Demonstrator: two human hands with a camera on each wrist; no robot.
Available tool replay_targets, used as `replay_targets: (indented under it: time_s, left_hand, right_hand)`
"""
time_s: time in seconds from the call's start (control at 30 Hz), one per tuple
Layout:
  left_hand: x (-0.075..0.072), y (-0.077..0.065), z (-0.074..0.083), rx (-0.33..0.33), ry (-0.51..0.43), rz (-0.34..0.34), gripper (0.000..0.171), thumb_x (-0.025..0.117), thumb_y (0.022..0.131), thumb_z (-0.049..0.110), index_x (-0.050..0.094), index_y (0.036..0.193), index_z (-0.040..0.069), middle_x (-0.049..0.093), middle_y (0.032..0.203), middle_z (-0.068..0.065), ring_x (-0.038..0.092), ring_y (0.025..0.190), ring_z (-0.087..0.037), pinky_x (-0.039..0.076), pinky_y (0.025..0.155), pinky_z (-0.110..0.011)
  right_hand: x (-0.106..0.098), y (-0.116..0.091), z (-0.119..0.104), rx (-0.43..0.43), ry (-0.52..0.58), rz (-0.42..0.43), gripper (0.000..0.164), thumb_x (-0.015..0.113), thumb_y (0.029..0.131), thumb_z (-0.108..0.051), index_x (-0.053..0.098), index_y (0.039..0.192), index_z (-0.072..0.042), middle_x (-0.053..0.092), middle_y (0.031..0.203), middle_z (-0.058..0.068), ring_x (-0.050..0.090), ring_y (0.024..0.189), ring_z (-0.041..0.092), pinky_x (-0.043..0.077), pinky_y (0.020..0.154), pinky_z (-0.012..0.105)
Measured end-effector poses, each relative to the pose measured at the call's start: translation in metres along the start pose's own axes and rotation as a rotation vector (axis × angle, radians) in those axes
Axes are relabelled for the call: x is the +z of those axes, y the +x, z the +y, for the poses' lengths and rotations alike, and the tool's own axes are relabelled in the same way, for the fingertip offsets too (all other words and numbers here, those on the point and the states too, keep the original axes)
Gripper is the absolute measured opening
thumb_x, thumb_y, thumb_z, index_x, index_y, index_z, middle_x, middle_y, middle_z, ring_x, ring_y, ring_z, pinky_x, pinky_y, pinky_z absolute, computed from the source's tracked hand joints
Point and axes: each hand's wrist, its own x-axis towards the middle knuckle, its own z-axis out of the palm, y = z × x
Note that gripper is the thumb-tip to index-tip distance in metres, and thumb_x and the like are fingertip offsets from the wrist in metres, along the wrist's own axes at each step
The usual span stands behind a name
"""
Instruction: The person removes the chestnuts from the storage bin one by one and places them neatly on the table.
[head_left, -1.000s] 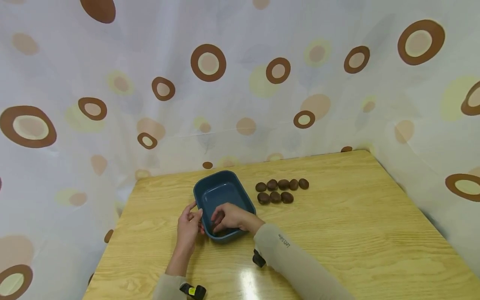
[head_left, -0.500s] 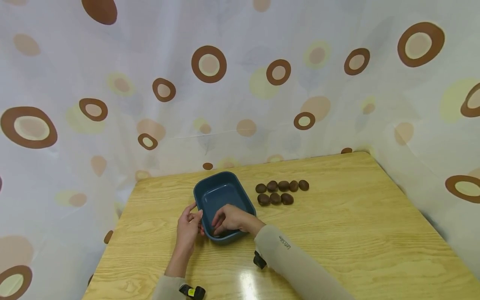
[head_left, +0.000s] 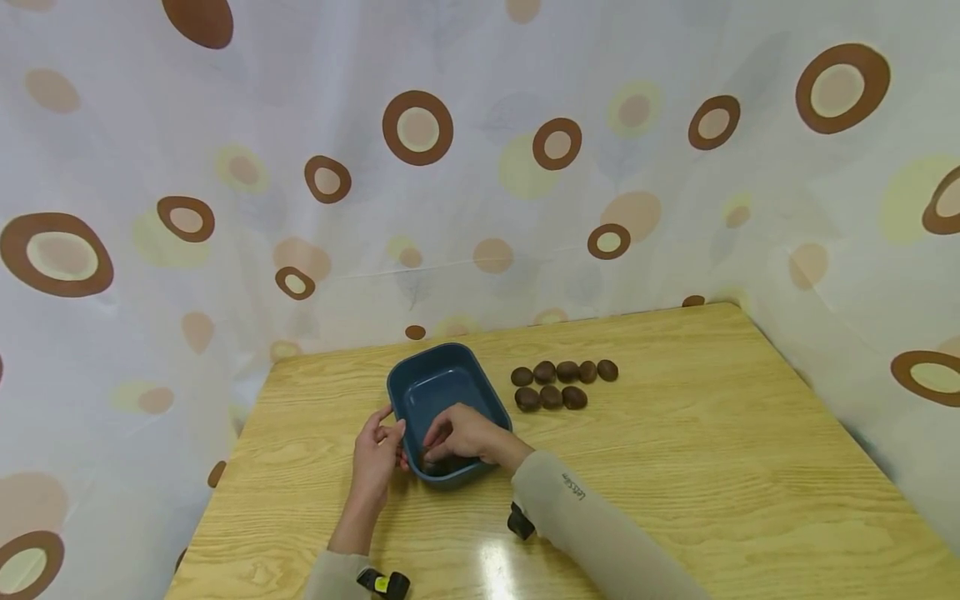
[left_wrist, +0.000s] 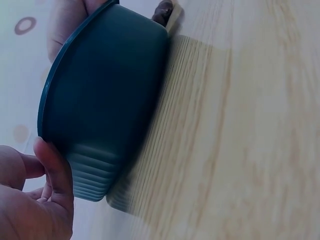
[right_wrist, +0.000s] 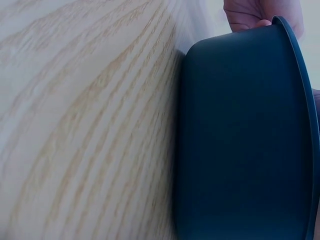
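A dark blue rectangular tub (head_left: 450, 367) stands on the wooden table. At its left side my left hand (head_left: 375, 454) holds the rim, thumb on top and fingers along the outer wall; the left wrist view shows the thumb (left_wrist: 54, 172) at the edge. My right hand (head_left: 461, 437) reaches down into the tub's near left corner with bent fingers. A dark shape (head_left: 432, 467) shows dimly by its fingertips, and whether they grip it is hidden. Right of the tub, dark brown egg-shaped pieces (head_left: 567, 372) lie in two rows, several in the back row and three (head_left: 551, 397) in front.
The wood-grain table (head_left: 675, 450) extends to the right and toward the person. Behind it hangs a white sheet with brown ring patterns (head_left: 417, 128). A black camera strap (head_left: 384, 582) sits on the left wrist, another camera (head_left: 520, 521) on the right.
The right hand's fingers have shifted slightly within the tub's near corner. The left hand, the tub and the brown rows stay where they were.
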Motion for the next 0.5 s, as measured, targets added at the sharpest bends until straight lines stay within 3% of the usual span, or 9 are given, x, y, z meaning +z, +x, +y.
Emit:
replay_targets:
  time_s: [0.2, 0.5]
  left_hand:
    - [-0.0005, -0.0001, 0.0003, -0.015, 0.002, -0.003, 0.041, 0.057, 0.097, 0.017, 0.048, 0.137, 0.013, 0.056, 0.077, -0.008, 0.054, 0.052, -0.015, 0.047, 0.045, -0.025]
    - [-0.0007, -0.0003, 0.0033, -0.029, 0.005, -0.009, 0.046, 0.057, 0.098, 0.019, 0.044, 0.141, 0.011, 0.058, 0.089, -0.018, 0.054, 0.053, -0.014, 0.049, 0.046, -0.025]
  right_hand:
    - [-0.0016, -0.0024, -0.0031, -0.008, 0.010, 0.029, 0.014, 0.082, 0.075, -0.012, 0.074, 0.085, -0.011, 0.070, 0.081, -0.001, 0.064, 0.078, 0.012, 0.054, 0.070, 0.027]
    - [-0.0096, -0.0027, -0.0089, -0.050, 0.032, 0.073, 0.014, 0.081, 0.077, -0.015, 0.074, 0.088, -0.012, 0.071, 0.084, -0.001, 0.066, 0.080, 0.011, 0.055, 0.074, 0.027]
